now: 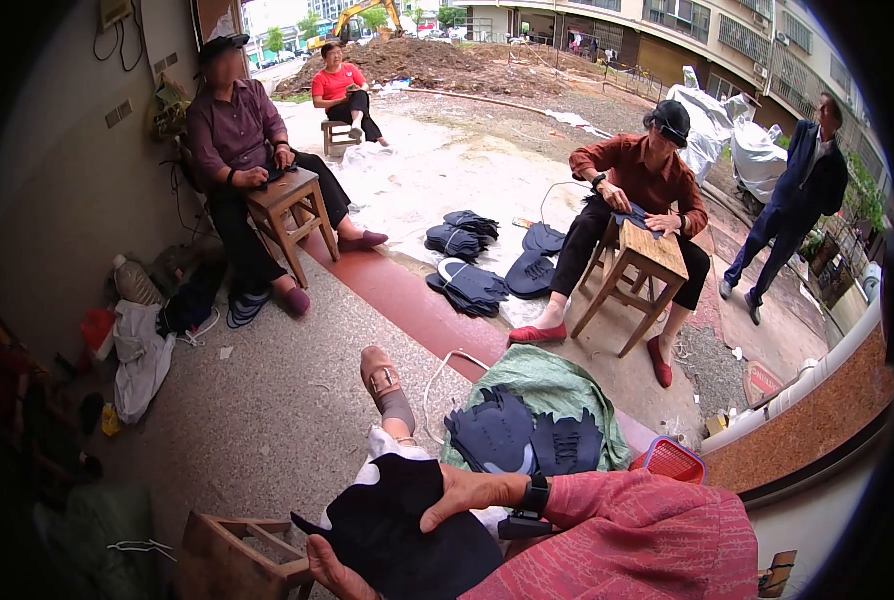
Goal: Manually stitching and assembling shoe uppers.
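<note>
From the head view, my right hand [467, 492] lies spread flat on a dark cut fabric piece [407, 525] in my lap, pressing it down. My left hand [335, 572] pinches its near edge from below, beside a wooden stool [237, 555]. A stack of similar dark pieces [522, 432] waits on green cloth [567, 385] just beyond my knee, so I judge much is left. Farther off, two seated people work at stools, with more dark piles [467, 285] between them.
</note>
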The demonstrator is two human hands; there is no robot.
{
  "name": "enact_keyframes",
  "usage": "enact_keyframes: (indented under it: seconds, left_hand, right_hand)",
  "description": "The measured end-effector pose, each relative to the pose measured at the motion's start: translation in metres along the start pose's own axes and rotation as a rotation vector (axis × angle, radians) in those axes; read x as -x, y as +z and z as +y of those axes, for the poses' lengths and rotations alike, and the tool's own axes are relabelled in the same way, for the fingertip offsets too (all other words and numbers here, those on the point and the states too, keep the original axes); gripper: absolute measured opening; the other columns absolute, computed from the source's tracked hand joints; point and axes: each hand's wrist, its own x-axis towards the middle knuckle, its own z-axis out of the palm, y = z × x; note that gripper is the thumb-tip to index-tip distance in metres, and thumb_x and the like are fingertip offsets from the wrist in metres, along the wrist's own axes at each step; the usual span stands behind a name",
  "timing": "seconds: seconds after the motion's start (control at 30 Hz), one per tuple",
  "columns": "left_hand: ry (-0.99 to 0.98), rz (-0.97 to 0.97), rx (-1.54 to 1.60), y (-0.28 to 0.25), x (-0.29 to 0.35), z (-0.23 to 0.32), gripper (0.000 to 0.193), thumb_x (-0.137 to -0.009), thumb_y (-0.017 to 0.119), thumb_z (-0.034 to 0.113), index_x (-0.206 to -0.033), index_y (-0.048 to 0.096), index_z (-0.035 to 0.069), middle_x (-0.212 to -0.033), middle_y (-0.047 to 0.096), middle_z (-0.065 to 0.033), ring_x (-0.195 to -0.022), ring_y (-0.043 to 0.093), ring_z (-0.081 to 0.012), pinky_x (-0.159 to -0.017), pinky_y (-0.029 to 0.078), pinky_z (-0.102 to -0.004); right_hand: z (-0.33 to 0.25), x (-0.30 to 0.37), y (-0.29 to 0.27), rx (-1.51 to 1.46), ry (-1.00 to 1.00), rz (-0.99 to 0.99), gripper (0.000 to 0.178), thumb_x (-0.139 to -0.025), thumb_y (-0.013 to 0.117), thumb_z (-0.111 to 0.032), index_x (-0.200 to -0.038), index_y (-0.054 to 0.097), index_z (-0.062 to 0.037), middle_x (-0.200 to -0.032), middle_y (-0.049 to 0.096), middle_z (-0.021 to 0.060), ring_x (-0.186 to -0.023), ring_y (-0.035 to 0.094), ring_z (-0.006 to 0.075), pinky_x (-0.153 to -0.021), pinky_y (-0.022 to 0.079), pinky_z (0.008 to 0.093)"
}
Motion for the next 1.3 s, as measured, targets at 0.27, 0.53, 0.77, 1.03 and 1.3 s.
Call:
enact_keyframes:
  seconds: [0.27, 0.53, 0.77, 1.03, 1.3]
  left_hand:
    - [-0.047, -0.008, 0.038, 0.000, 0.001, 0.001, 0.055, -0.097, 0.048, 0.042, -0.119, 0.055, -0.008, -0.115, 0.058, -0.0177, -0.100, 0.056, -0.0252, -0.089, 0.046, -0.0348]
    - [-0.039, -0.001, 0.053, 0.002, -0.003, -0.004, 0.054, -0.097, 0.049, 0.041, -0.119, 0.054, -0.008, -0.115, 0.058, -0.0178, -0.099, 0.056, -0.0256, -0.088, 0.046, -0.0350]
    - [-0.032, 0.003, 0.044, -0.004, -0.003, -0.012, 0.054, -0.097, 0.049, 0.040, -0.118, 0.055, -0.008, -0.112, 0.059, -0.0182, -0.099, 0.056, -0.0257, -0.088, 0.046, -0.0353]
    - [-0.094, -0.029, 0.379, 0.000, 0.006, 0.003, 0.050, -0.094, 0.055, 0.038, -0.118, 0.055, -0.006, -0.116, 0.058, -0.0155, -0.104, 0.057, -0.0235, -0.092, 0.046, -0.0339]
    - [0.094, -0.027, 0.125, 0.005, -0.007, 0.020, 0.039, -0.098, 0.053, 0.031, -0.112, 0.059, -0.005, -0.110, 0.058, -0.0060, -0.102, 0.048, -0.0110, -0.095, 0.036, -0.0246]
  right_hand:
    - [-0.007, 0.000, 0.004, 0.136, 0.034, 0.089, 0.058, -0.083, 0.074, -0.022, -0.130, 0.048, -0.0014, -0.116, 0.058, 0.0031, -0.107, 0.053, 0.0122, -0.094, 0.043, 0.0277]
    - [-0.009, -0.001, 0.001, 0.114, 0.040, 0.068, 0.055, -0.085, 0.072, -0.022, -0.130, 0.048, -0.0018, -0.114, 0.059, 0.0028, -0.107, 0.052, 0.0122, -0.094, 0.042, 0.0277]
    - [-0.004, 0.001, 0.004, 0.114, 0.062, 0.083, 0.052, -0.084, 0.073, -0.021, -0.127, 0.051, -0.0020, -0.111, 0.060, 0.0023, -0.103, 0.054, 0.0119, -0.092, 0.043, 0.0278]
    - [-0.004, 0.001, 0.013, 0.057, 0.071, 0.153, 0.046, -0.082, 0.074, -0.015, -0.122, 0.055, -0.0035, -0.105, 0.061, -0.0020, -0.098, 0.055, 0.0095, -0.088, 0.047, 0.0282]
    - [-0.016, 0.009, 0.013, -0.084, 0.083, 0.346, 0.028, -0.092, 0.064, -0.017, -0.115, 0.061, -0.0009, -0.101, 0.065, 0.0007, -0.089, 0.061, 0.0087, -0.080, 0.050, 0.0246]
